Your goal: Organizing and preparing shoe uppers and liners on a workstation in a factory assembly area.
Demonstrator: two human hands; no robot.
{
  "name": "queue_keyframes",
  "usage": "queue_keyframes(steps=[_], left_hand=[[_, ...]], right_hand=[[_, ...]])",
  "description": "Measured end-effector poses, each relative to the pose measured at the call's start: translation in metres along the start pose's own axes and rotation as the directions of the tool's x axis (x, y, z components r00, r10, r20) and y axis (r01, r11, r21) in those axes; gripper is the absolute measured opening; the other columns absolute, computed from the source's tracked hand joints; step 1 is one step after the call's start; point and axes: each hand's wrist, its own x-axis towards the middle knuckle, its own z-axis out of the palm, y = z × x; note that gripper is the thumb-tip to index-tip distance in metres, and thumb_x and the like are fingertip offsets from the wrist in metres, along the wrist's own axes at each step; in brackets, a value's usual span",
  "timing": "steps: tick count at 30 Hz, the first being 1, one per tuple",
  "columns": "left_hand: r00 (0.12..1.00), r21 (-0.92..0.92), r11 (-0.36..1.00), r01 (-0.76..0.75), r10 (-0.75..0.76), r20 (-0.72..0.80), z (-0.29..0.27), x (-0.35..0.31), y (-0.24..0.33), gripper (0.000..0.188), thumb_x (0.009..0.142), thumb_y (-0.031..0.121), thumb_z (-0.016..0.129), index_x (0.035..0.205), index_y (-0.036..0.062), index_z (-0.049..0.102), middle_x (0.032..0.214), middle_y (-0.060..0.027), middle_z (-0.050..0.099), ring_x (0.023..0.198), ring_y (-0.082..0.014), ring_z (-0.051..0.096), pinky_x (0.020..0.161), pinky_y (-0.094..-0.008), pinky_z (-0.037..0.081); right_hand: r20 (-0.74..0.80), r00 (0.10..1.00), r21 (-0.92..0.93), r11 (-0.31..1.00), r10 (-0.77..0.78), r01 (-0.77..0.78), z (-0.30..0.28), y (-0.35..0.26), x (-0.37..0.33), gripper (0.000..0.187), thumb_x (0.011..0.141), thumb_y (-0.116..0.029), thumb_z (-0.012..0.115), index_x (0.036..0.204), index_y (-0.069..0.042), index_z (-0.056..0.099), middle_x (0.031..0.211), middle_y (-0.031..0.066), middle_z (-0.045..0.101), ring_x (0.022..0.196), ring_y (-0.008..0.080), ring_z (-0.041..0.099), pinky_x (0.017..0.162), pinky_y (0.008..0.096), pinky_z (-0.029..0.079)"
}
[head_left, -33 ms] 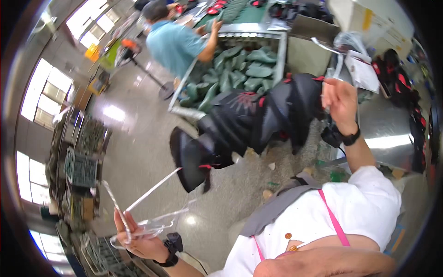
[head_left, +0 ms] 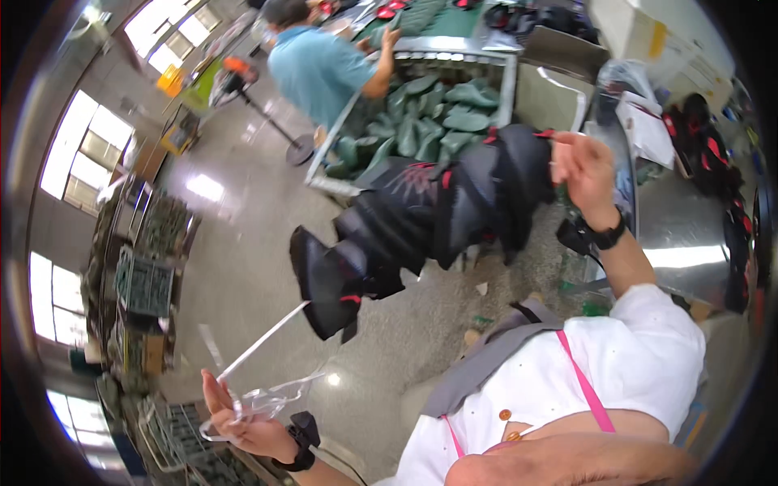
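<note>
At far left, metal-framed crates (head_left: 146, 287) stand against the wall side, probably stored there so the floor aisle is free for passage.

The person's left hand (head_left: 250, 429) grasps a white strip (head_left: 263, 342), palm turned up and fingers partly extended. Crumpled clear plastic film (head_left: 279, 394) lies across the same hand; whether it is gripped or merely caught there cannot be told. The hand is low and well apart from the row of uppers, which draws the strip straight, apparently under tension.

The black shoe uppers (head_left: 421, 206) with red trim are located between the two hands, gathered side by side in a slanting row above the floor. The strip meets the lowest upper; the overlapping arrangement suggests that the pieces are strung together and borne from both ends.

Behind the row, a co-worker in a blue shirt (head_left: 320, 69) stands beside a light-framed bin (head_left: 509, 89). It contains green shoe lasts (head_left: 417, 130), presumably placed within reach of the adjoining bench.

The right hand (head_left: 590, 174) is closed at the raised end of the row, fingers bent, apparently carrying that end's weight. Whether a red loop or the strip lies between the fingertips cannot be told.

At right, further black-and-red footwear pieces (head_left: 701, 146) lie beside a metal table (head_left: 677, 227).
</note>
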Motion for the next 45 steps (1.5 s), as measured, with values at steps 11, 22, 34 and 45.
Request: queue_keyframes(steps=[11, 22, 34, 45], left_hand=[[0.841, 0.928, 0.123, -0.351, -0.396, 0.37, -0.215, -0.049, -0.197, 0.012, 0.074, 0.003, 0.052, 0.084, 0.0055, 0.058, 0.081, -0.0064, 0.059, 0.066, -0.0238, 0.051, 0.062, -0.0345, 0.038], [0.5, 0.969, -0.068, -0.239, -0.864, 0.063, -0.295, -0.007, -0.421, 0.011, 0.079, 0.016, 0.05, 0.078, 0.0078, 0.057, 0.069, -0.0143, 0.061, 0.063, -0.0319, 0.06, 0.056, -0.0425, 0.046], [0.269, 0.943, 0.088, 0.322, -0.963, -0.002, -0.374, 0.018, -0.711, 0.037, 0.087, 0.038, 0.041, 0.081, 0.0047, 0.057, 0.069, -0.0192, 0.06, 0.064, -0.0354, 0.059, 0.056, -0.0461, 0.043], [0.392, 0.516, 0.446, 0.732, -0.894, 0.216, -0.269, 0.442, -0.954, 0.035, 0.092, 0.023, 0.041, 0.066, 0.0024, 0.052, 0.053, -0.0021, 0.048, 0.049, -0.0103, 0.044, 0.047, -0.0268, 0.034]], right_hand=[[0.65, 0.63, -0.11, 0.873, 0.424, -0.474, 0.257, 0.218, -0.004, 0.027, 0.088, -0.017, 0.049, 0.082, 0.005, 0.063, 0.056, 0.0034, 0.054, 0.048, 0.0073, 0.05, 0.048, 0.0208, 0.038], [0.651, 0.333, -0.357, 0.662, 0.682, -0.659, 0.448, 0.415, 0.028, 0.024, 0.083, -0.015, 0.054, 0.069, 0.002, 0.062, 0.055, 0.004, 0.058, 0.048, 0.007, 0.052, 0.048, 0.0222, 0.043], [0.811, 0.167, -0.526, 0.824, 0.561, -0.212, 0.754, 0.634, 0.1, 0.024, 0.077, -0.024, 0.06, 0.07, -0.002, 0.065, 0.063, 0.0104, 0.062, 0.054, 0.0171, 0.059, 0.051, 0.0295, 0.045], [0.698, 0.575, -0.652, 0.711, 0.427, 0.263, 0.886, 0.805, 0.259, 0.02, 0.074, -0.018, 0.057, 0.064, -0.002, 0.063, 0.068, 0.0157, 0.059, 0.055, 0.0337, 0.056, 0.054, 0.0403, 0.045]])
